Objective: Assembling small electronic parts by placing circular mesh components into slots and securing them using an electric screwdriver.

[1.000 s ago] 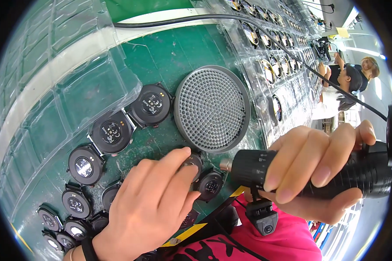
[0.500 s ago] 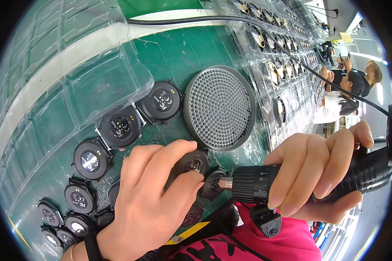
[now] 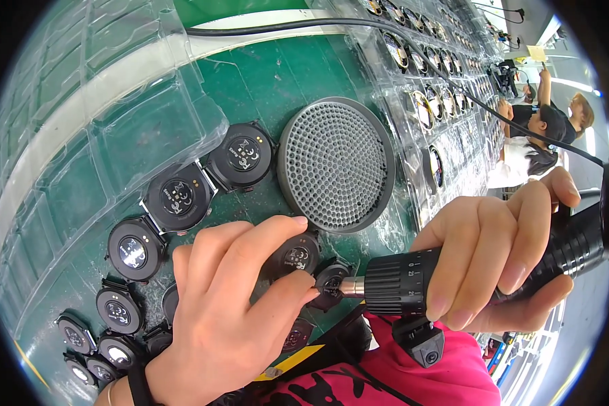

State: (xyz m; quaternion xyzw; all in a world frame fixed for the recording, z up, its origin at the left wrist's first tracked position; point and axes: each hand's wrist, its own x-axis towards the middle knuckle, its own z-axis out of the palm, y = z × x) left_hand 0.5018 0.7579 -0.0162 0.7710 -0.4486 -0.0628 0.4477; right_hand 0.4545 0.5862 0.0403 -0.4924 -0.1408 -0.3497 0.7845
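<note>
My left hand spans a black round watch case lying back side up, index finger at its far edge and thumb at its near edge. Closed around a black electric screwdriver, my right hand holds the tool almost level. Its silver nose points left at a second watch case beside my left thumb. Whether the bit touches a screw is too small to tell. Below the numbered collar sits a small black camera-like block.
A round grey tray full of small holes lies beyond my hands. More watch cases spread to the left, near a clear plastic tray. Trays of watch parts stand at right; a black cable crosses above. Other people work farther off.
The screwdriver and my right hand have shifted slightly, the nose still pointing at the same watch case. My left hand keeps its place on its case. A person in the background has raised an arm.
</note>
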